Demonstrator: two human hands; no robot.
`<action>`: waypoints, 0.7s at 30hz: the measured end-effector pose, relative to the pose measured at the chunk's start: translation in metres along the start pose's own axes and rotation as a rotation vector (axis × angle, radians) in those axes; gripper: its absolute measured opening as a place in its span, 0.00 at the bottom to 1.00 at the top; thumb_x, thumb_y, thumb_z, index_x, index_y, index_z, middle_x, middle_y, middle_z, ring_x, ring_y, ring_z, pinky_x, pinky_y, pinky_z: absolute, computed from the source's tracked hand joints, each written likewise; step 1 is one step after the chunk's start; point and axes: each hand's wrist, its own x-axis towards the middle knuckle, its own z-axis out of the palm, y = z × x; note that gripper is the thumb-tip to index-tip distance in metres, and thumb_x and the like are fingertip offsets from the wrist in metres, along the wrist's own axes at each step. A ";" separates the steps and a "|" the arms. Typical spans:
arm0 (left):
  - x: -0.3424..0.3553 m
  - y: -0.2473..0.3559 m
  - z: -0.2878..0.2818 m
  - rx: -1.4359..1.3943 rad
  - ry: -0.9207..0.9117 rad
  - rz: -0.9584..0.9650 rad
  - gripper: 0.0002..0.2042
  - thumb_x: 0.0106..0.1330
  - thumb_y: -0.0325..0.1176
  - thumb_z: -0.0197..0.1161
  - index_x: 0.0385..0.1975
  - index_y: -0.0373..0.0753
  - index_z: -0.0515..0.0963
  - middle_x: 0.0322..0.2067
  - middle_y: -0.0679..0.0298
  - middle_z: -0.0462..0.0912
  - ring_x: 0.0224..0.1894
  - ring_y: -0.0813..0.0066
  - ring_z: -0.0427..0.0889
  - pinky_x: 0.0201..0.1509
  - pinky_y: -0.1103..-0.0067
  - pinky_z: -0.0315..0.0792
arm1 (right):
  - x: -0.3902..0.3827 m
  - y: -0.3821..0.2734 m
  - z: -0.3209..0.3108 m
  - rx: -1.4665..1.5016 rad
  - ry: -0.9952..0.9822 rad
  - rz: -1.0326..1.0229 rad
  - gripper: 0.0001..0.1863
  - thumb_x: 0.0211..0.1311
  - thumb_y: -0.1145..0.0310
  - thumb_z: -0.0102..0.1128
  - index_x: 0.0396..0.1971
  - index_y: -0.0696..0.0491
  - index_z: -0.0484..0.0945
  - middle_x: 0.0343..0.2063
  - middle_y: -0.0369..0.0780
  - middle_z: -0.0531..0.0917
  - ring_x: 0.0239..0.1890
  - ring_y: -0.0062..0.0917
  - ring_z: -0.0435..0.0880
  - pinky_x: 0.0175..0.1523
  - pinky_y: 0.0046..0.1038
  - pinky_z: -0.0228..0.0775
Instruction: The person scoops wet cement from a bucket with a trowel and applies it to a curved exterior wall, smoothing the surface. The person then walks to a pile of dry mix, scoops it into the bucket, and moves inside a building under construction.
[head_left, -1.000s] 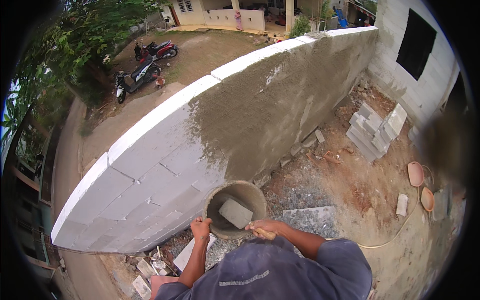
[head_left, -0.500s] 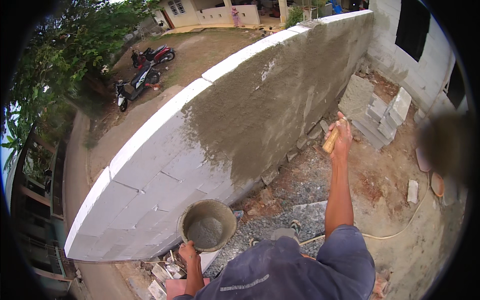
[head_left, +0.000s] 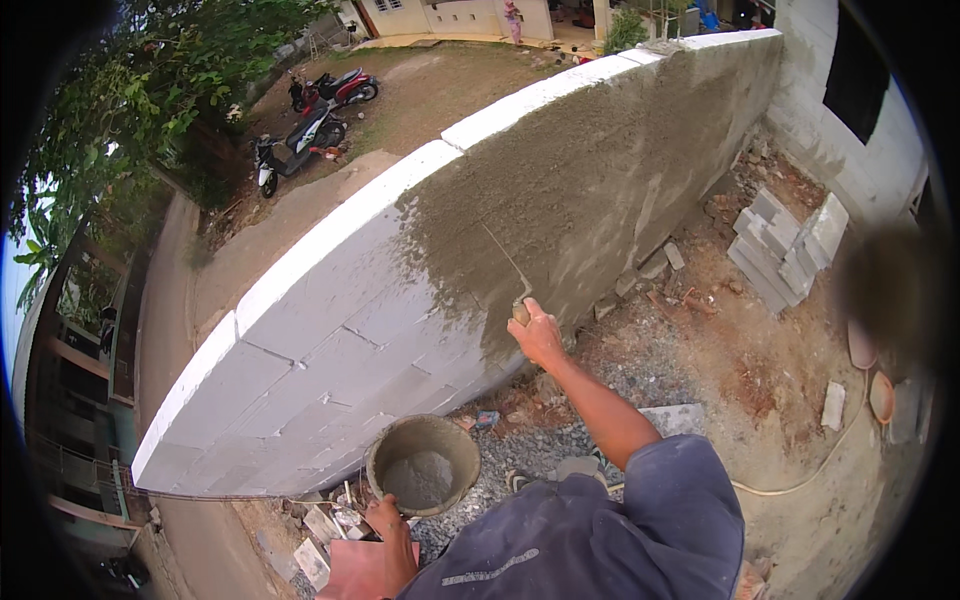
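My right hand (head_left: 541,336) is closed around the wooden handle of a trowel (head_left: 521,311). The thin edge of its blade shows, held against or very close to the grey wet mortar (head_left: 585,190) on the wall; I cannot tell whether it touches. That mortar covers the wall's far part, while the near part of the block wall (head_left: 320,385) is bare and pale. At the lower middle, my left hand (head_left: 388,520) grips the rim of a round bucket (head_left: 460,450), tilted a little. Grey mortar (head_left: 420,480) lies inside it.
Stacked pale blocks (head_left: 775,250) stand at the right, near another building's wall (head_left: 815,150). Gravel (head_left: 520,435) and rubble lie around my feet. A hose (head_left: 800,485) curves over the ground at right. Beyond the wall are two parked motorbikes (head_left: 300,145) and a distant person (head_left: 513,20).
My right hand has swung left with the trowel, from over the ground beside the blocks to the mortared wall face. My left hand still holds the bucket. The whole view has shifted slightly.
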 end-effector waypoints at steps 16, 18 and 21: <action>-0.077 0.079 0.128 0.492 -0.377 0.421 0.17 0.39 0.34 0.63 0.11 0.32 0.59 0.10 0.56 0.60 0.16 0.70 0.57 0.22 0.70 0.60 | -0.138 0.105 0.117 -0.902 -0.991 -0.369 0.21 0.59 0.65 0.49 0.51 0.58 0.70 0.39 0.51 0.80 0.40 0.43 0.81 0.45 0.40 0.72; -0.079 0.085 0.136 0.492 -0.407 0.462 0.17 0.39 0.34 0.63 0.11 0.32 0.60 0.10 0.56 0.60 0.16 0.70 0.57 0.21 0.69 0.59 | -0.130 0.132 0.133 -1.290 -1.417 -0.900 0.19 0.60 0.64 0.50 0.49 0.57 0.72 0.35 0.48 0.82 0.36 0.37 0.82 0.39 0.35 0.74; -0.076 0.081 0.137 0.484 -0.434 0.453 0.17 0.40 0.33 0.63 0.12 0.31 0.59 0.10 0.56 0.58 0.17 0.75 0.56 0.21 0.69 0.57 | -0.132 0.077 0.077 -0.215 -1.286 0.343 0.18 0.61 0.61 0.53 0.47 0.55 0.73 0.25 0.39 0.81 0.25 0.25 0.80 0.28 0.26 0.71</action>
